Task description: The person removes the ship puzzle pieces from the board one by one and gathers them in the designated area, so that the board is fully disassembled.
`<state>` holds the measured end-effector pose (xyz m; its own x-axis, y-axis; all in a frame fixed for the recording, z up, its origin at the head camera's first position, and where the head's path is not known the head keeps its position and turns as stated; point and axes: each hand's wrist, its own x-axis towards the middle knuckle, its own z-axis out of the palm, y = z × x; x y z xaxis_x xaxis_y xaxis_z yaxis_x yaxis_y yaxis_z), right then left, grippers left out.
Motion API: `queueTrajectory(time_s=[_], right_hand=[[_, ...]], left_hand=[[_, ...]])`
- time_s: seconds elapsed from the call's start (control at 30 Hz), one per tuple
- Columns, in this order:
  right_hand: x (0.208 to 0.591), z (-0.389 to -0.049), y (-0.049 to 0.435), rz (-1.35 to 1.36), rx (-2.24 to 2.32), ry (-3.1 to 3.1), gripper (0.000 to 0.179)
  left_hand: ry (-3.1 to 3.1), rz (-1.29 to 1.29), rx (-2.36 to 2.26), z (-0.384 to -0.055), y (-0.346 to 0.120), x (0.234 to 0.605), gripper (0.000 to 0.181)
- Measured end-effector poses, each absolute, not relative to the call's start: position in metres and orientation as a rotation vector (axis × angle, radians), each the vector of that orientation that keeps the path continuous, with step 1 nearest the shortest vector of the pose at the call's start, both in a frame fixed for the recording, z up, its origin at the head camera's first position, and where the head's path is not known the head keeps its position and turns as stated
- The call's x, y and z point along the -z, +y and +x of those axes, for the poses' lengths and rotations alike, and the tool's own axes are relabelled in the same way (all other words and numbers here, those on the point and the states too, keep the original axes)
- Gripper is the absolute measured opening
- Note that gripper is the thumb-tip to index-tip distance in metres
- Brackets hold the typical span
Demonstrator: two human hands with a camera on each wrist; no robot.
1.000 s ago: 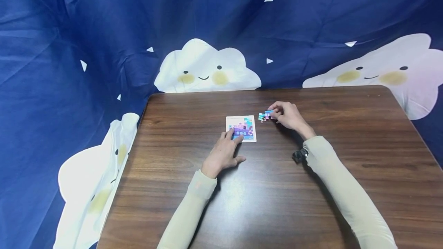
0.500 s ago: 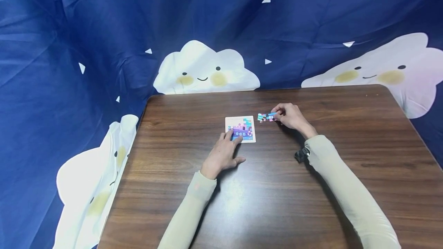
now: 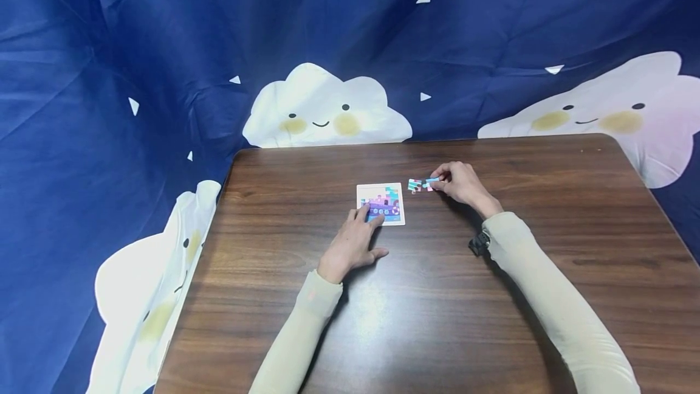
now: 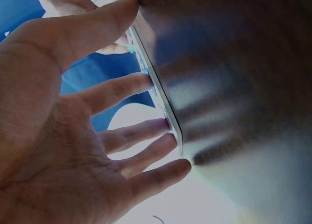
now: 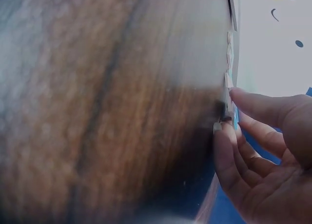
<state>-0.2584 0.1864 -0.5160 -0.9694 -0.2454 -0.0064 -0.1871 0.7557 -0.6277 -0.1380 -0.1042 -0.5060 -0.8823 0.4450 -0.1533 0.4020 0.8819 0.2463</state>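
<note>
A small jigsaw puzzle [image 3: 390,194] with a purple boat picture sits in a white tray [image 3: 403,214] on the table. My left hand [image 3: 349,245] rests its fingertips on the tray's near left part, fingers spread and fairly straight. In the left wrist view, fingers [image 4: 134,134] lie along the tray's edge [image 4: 165,109]. To the right of the tray, my right hand [image 3: 463,184] pinches a blue and pink puzzle piece [image 3: 430,183] between thumb and fingers. The right wrist view shows this piece [image 5: 227,104] edge-on, partly hidden by the fingers.
Loose striped puzzle pieces [image 3: 414,185] lie between the tray and my right hand. A brown wooden table [image 3: 415,321] carries everything, with a blue curtain [image 3: 459,41] printed with clouds behind it. A dark device [image 3: 479,244] is strapped to my right wrist.
My right hand has shifted slightly right and toward me, and the pinched piece has come away from beside the striped pieces and tilted. The left hand stays on the tray.
</note>
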Motion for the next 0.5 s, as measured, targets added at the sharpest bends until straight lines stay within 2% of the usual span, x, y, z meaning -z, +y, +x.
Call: queueTrajectory(time_s=[0.5], right_hand=[[0.5159, -0.2595, 0.1853, -0.375, 1.045, 2.853, 0.017]], left_hand=[[2.85, 0.665, -0.304, -0.14, -0.1051, 0.504, 0.08]])
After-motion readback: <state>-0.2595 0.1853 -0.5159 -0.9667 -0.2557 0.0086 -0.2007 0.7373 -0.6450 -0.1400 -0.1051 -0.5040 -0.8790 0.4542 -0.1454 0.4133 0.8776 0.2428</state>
